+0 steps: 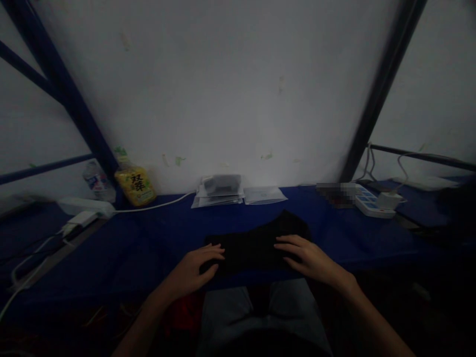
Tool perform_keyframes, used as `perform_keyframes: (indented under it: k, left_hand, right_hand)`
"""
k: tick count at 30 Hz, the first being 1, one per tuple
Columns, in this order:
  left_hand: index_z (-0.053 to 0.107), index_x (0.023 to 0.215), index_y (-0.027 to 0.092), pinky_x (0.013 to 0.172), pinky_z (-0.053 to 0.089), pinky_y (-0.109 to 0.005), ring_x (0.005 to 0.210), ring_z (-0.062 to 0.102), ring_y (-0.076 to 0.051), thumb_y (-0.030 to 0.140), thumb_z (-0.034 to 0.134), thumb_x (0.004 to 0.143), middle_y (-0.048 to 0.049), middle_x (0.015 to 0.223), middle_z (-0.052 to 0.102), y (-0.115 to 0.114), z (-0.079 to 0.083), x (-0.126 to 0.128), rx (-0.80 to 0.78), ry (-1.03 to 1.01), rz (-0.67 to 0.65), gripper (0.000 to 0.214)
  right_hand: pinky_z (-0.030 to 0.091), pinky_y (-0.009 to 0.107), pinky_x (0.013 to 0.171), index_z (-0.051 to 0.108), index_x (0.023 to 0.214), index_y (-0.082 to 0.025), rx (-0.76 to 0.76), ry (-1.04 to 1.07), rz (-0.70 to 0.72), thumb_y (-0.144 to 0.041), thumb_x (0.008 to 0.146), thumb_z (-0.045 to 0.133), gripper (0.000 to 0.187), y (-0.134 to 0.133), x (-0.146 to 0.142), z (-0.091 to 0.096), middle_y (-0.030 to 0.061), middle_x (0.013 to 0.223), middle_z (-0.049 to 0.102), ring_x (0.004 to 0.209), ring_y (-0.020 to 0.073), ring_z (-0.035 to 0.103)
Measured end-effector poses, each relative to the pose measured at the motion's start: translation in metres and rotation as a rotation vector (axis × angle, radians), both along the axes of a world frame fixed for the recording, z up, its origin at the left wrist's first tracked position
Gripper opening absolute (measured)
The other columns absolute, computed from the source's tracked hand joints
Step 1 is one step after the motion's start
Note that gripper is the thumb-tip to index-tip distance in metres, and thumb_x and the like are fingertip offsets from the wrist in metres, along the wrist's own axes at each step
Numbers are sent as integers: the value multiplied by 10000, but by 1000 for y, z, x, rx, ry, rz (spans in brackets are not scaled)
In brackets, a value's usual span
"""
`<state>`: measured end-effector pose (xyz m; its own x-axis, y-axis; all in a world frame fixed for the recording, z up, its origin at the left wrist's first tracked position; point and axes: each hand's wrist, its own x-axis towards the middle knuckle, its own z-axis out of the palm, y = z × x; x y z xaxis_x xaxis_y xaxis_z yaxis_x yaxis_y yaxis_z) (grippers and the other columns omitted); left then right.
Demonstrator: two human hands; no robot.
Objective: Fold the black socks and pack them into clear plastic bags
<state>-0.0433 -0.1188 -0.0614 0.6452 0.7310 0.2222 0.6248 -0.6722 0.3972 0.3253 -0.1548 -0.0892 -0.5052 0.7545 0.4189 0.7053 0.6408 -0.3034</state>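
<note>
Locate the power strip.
The white power strip lies at the right of the head view on the blue surface, a white charger plugged into it, beyond and right of the right hand.

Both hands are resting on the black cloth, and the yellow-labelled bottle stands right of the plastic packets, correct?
No: the yellow-labelled bottle stands left of the plastic packets, as the head view shows. The left hand and right hand do rest on the black cloth.
</note>
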Motion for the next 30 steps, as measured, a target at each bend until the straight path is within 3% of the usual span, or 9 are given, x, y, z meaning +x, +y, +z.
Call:
perform_keyframes:
  k: [4,8,13,16,19,21,25,27,30]
  left_hand:
    - [699,1041,265,896,506,-309,963,676,-185,357,467,882,2,1048,721,0,1,-1,18,-37,114,296]
    - [705,956,254,759,503,-234,844,689,-164,379,465,897,22,938,737,4,19,2,67,-14,165,276]
    - [697,973,249,750,494,-256,837,677,-179,429,468,903,11,946,731,41,56,9,242,11,305,299]
    - [632,1158,248,910,463,-335,1034,624,-216,410,407,946,-30,1125,683,67,68,22,463,0,492,349]
    - [463,1367,230,1073,331,-421,1309,411,-253,417,386,959,-69,1396,493,74,54,42,582,56,452,456]
    - [390,1422,247,1086,308,-452,1363,332,-277,493,369,951,-71,1464,404,67,32,52,483,151,337,531]
    - [278,1469,341,1085,268,-521,1398,243,-338,637,309,915,-66,1528,279,47,-12,54,204,319,206,629]
    - [266,1469,359,1093,238,-533,1406,199,-358,666,299,902,-66,1541,235,42,-21,48,147,354,207,645]
    - [252,1473,353,1104,216,-519,1412,163,-361,674,288,899,-68,1549,198,43,-19,38,121,374,225,659]
  right_hand:
    - [471,344,930,605,1214,-267,-80,-54,51,-241,872,529,351,-4,-6,16,68,1184,607,1098,203,557]
    - [479,300,796,678,1038,-235,-68,-114,95,-249,888,509,227,9,-14,29,58,959,651,904,184,594]
    - [496,277,725,670,991,-199,-106,189,-38,-275,907,465,235,55,-21,48,46,875,688,776,165,630]
    - [518,316,751,636,1112,-182,-55,335,-158,-294,921,435,299,84,-25,58,63,884,696,800,184,644]
    - [488,384,887,578,1233,-188,-15,346,-176,-308,932,421,360,100,-35,53,95,1029,685,977,217,627]
    - [422,418,994,535,1300,-203,0,287,-131,-339,941,415,402,101,-43,40,107,1201,628,1144,230,556]
    - [212,494,1126,410,1413,-277,-108,-65,54,-526,921,423,552,93,-54,9,83,1503,335,1395,274,260]
    - [140,531,1133,342,1443,-327,-203,-174,44,-612,908,373,607,90,-57,1,61,1546,231,1424,291,161]
    - [67,569,1125,260,1464,-362,-280,-225,-9,-692,877,330,677,90,-61,0,47,1566,142,1433,314,82]
